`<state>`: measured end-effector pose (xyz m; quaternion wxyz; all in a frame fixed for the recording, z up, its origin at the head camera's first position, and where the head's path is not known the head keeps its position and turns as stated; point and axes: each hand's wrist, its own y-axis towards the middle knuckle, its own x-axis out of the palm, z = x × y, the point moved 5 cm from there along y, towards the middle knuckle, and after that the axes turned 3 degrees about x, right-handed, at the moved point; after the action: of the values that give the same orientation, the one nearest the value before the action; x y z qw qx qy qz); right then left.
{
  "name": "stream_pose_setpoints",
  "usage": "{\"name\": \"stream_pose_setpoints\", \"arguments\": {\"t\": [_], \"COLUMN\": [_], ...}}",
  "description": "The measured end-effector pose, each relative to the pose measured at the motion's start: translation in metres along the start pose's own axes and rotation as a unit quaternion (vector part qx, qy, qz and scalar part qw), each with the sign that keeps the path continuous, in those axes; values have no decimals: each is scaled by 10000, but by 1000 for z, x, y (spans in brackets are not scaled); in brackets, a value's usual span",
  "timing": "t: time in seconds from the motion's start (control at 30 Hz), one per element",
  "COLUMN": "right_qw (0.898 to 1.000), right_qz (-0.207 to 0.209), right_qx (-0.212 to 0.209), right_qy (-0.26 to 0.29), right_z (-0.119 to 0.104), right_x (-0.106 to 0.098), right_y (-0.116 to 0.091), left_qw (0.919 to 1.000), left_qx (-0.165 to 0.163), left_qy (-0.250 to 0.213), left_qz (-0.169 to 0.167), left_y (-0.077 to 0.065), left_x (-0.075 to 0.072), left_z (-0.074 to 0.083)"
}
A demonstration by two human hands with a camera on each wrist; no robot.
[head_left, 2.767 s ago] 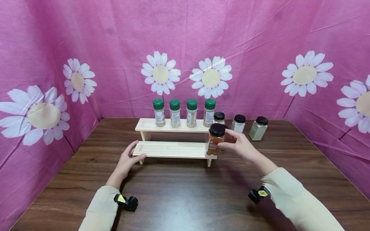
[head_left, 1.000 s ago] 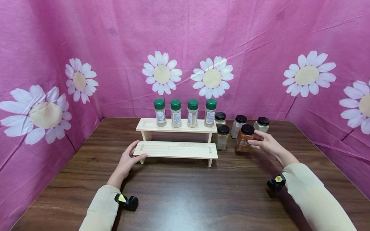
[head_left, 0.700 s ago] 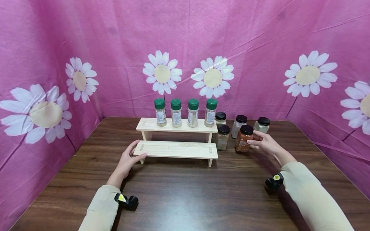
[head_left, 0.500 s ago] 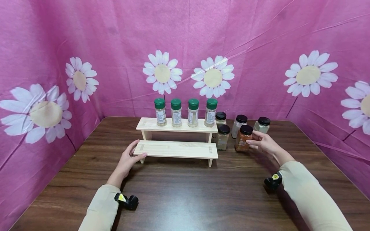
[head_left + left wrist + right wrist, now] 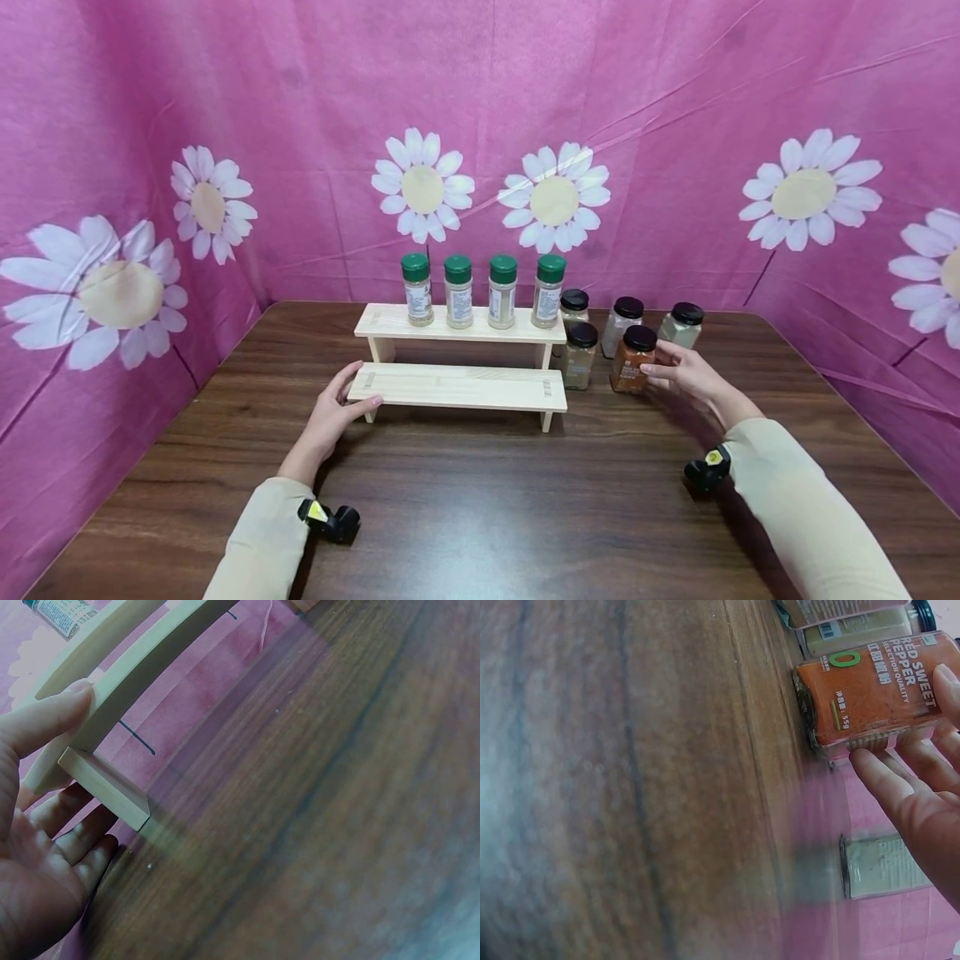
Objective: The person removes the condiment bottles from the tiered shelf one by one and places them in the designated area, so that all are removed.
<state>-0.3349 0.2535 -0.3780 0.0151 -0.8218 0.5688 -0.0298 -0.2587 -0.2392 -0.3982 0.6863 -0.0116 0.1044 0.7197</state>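
Note:
My right hand [image 5: 692, 379] holds a square, black-lidded jar of orange-red pepper powder [image 5: 628, 373], thumb on its front. In the right wrist view the label of this pepper jar [image 5: 881, 686] reads "RED SWEET PEPPER", and its base is right at the table. My left hand [image 5: 330, 421] grips the left end of the lower tier of a two-step wooden rack [image 5: 457, 387]. Seen from the left wrist, the thumb [image 5: 56, 720] lies on the board and the other fingers reach below, beside the rack's leg [image 5: 109, 787]. The lower tier is bare.
Several green-capped spice bottles [image 5: 459, 292] line the upper tier. Right of the rack stand more black-lidded jars: a brownish one [image 5: 577, 367] beside the red jar, a white one [image 5: 617, 333] behind it, a pale green one [image 5: 679, 327] farther right. A pink flowered curtain [image 5: 480, 100] backs the table.
The pepper jar has gone from the right end of the lower tier to the table beside the other jars, in my right hand. Lately it barely shifts. My left hand keeps its place.

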Motion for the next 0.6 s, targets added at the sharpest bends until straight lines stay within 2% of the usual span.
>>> {"name": "stream_pose_setpoints", "arguments": {"t": [0.43, 0.6], "right_qw": [9999, 9997], "right_qz": [-137, -229], "right_qx": [53, -63], "right_qy": [-38, 91], "right_z": [-1, -2], "right_x": [-1, 0], "right_y": [0, -1], "left_qw": [10000, 10000], "left_qx": [55, 87], "left_qy": [-20, -45], "left_qz": [1, -9], "left_y": [0, 0], "left_x": [0, 0], "left_z": [1, 2]}}
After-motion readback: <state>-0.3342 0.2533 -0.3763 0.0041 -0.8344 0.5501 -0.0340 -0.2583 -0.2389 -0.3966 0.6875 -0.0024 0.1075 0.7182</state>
